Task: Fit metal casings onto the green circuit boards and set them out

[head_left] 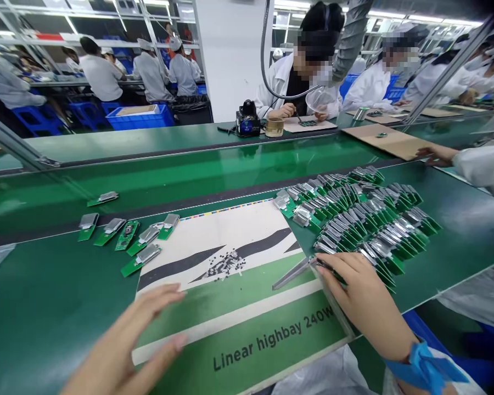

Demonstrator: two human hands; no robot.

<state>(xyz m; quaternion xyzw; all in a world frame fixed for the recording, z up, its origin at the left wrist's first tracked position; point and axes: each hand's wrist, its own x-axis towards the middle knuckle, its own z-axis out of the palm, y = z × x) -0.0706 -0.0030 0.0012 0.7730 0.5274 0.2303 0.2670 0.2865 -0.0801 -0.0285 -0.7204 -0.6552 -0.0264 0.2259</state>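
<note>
The right hand [360, 296] has its grip clamped on metal tweezers [294, 274]; the left hand's [123, 343] stands open.

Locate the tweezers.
In the head view, the tweezers sit in the right hand, tips out over the printed card, beside the rows of green circuit boards.

Left hand [123, 343] open, flat, palm down; right hand [364, 299] curled in firm pinch, back upward;
</note>
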